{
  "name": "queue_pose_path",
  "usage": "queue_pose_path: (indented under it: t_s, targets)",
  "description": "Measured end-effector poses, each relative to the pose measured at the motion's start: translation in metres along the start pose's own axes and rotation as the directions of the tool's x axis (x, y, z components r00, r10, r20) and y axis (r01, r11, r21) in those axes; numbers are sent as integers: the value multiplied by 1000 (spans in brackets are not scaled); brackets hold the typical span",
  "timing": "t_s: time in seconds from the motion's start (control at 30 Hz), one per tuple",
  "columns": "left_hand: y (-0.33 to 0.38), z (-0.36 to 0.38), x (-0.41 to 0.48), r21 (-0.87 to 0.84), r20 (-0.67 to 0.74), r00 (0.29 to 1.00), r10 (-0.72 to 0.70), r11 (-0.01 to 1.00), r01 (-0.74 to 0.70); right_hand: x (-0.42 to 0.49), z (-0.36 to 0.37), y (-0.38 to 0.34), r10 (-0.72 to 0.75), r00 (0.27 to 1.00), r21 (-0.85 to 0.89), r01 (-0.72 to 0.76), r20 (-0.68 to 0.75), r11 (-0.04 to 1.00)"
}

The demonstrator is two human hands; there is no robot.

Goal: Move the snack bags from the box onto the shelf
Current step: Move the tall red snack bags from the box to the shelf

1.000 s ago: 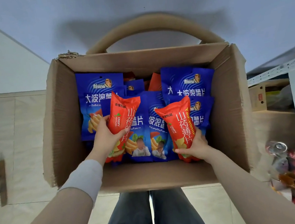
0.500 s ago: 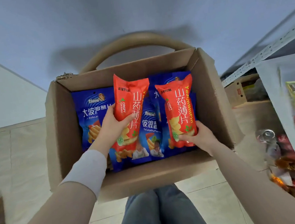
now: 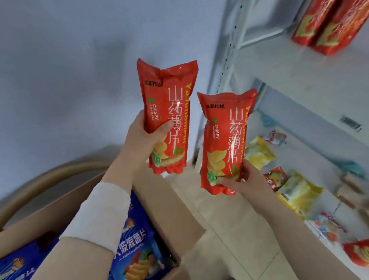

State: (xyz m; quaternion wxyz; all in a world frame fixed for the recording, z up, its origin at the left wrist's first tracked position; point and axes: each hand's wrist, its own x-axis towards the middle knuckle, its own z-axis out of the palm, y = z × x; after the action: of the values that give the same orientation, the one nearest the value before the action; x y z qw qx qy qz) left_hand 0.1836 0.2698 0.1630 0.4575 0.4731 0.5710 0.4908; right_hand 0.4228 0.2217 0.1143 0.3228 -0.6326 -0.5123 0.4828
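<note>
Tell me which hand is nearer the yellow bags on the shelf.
Right. The right hand, holding a red bag, is just left of the yellow bags; the left hand is farther left, nearer the box.

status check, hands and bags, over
Left hand grips a red bag, right hand grips a second red bag. Both clear of the box, short of the shelf. Path looks clear.

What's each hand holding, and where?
Left hand grips the higher red bag around its lower half; right hand grips the lower red bag at its bottom.
</note>
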Motion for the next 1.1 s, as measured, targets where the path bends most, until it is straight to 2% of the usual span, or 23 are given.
queue_pose_path:
  t_s: [0.27,0.5,0.67,0.87,1.1]
  targets:
    - [86,192,103,14,182,972,146,988,-151,76,-187,-27,-132,968,11,137,-214,990]
    - [141,304,190,-23,317,912,260,964,-266,150,-294,-43,-180,898,33,210,-401,977]
    - [157,358,268,-38,402,869,288,954,-298,216,-335,-50,-181,866,66,238,-466,969]
    - [162,416,384,-19,542,807,234,964,-266,317,-358,-61,-118,822,69,188,-556,980]
    - [146,465,485,-51,615,759,214,971,-232,406,-377,-63,-79,759,70,162,-647,984]
